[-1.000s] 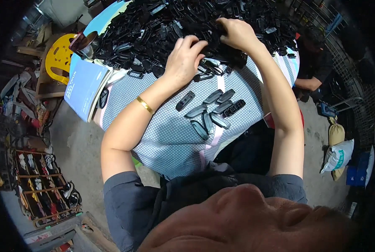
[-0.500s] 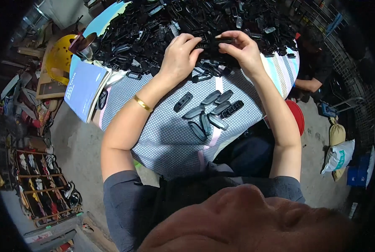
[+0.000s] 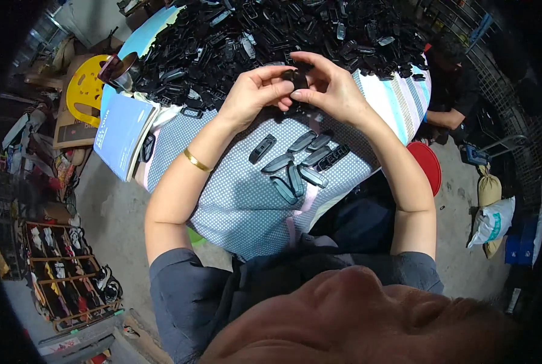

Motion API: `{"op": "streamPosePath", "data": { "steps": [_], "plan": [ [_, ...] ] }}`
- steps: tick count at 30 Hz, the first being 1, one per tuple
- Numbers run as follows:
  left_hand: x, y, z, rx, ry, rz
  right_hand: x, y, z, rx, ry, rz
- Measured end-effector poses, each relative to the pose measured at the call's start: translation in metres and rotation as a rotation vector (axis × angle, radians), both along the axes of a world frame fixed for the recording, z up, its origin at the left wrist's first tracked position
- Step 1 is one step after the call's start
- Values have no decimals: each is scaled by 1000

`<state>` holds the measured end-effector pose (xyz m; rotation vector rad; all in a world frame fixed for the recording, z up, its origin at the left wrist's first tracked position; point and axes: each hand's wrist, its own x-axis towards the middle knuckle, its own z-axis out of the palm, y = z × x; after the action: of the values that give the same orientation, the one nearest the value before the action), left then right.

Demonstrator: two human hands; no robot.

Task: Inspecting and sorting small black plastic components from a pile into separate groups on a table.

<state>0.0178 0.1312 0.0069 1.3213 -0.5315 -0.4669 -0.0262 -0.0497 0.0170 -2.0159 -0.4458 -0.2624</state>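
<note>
A small black plastic part (image 3: pixel 296 79) is pinched between the fingertips of my left hand (image 3: pixel 257 97) and my right hand (image 3: pixel 334 90), which meet at the near edge of a big heap of black plastic parts (image 3: pixel 192 45). Its exact shape is mostly covered by my fingers. Below my hands, several loose elongated black pieces (image 3: pixel 279 163) lie in a group on the grey dotted cloth (image 3: pixel 222 194). One of them, a ribbed black piece (image 3: pixel 333 158), sits at the group's right side.
A blue-covered book (image 3: pixel 122 133) overhangs the table's left edge, with a metal cup (image 3: pixel 127 70) beyond it. A yellow stool (image 3: pixel 83 91) stands left and a red round seat (image 3: pixel 425 167) right. Another person's arm (image 3: pixel 445 119) shows at far right.
My hands have drawn together and slightly nearer from the heap. Both now hold one small black part between them.
</note>
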Motion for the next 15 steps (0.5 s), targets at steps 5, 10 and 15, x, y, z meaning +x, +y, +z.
{"op": "streamPosePath", "data": {
  "steps": [5,10,15],
  "plan": [
    [1,5,-1,68,-130,27,-3,-2,4,38,-17,20],
    [-3,1,2,-154,-114,139,-4,-11,12,136,75,16],
    [-3,3,2,55,-257,161,1,-9,7,828,298,68]
  ]
}}
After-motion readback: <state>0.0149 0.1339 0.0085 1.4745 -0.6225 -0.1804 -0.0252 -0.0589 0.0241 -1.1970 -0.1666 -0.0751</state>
